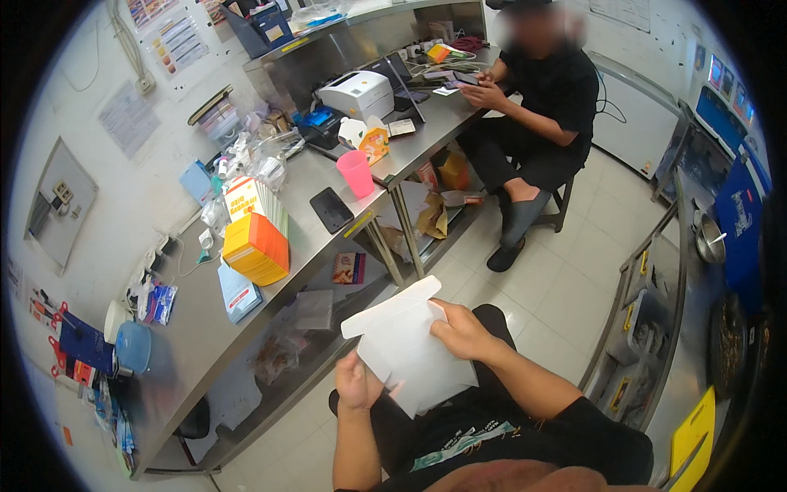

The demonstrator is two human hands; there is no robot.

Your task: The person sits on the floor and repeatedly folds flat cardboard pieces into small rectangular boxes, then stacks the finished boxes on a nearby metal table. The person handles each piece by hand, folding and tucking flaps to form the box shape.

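Observation:
A white cardboard box blank [410, 348] with a raised flap along its far edge is held over my lap. My right hand [463, 330] grips its right side, thumb on top and fingers hidden underneath. At the lower left edge, my left hand [358, 384] is closed with its fingers curled against the card; part of the grip is out of sight. The white inner face is turned up, so the other side cannot be seen.
A steel counter [303, 254] on the left carries a stack of orange cartons [256, 250], a black phone [331, 211], a pink cup [355, 174] and a white printer [357, 94]. Across from me a seated person [533, 115] holds a phone. A yellow cutting board [693, 443] lies at right.

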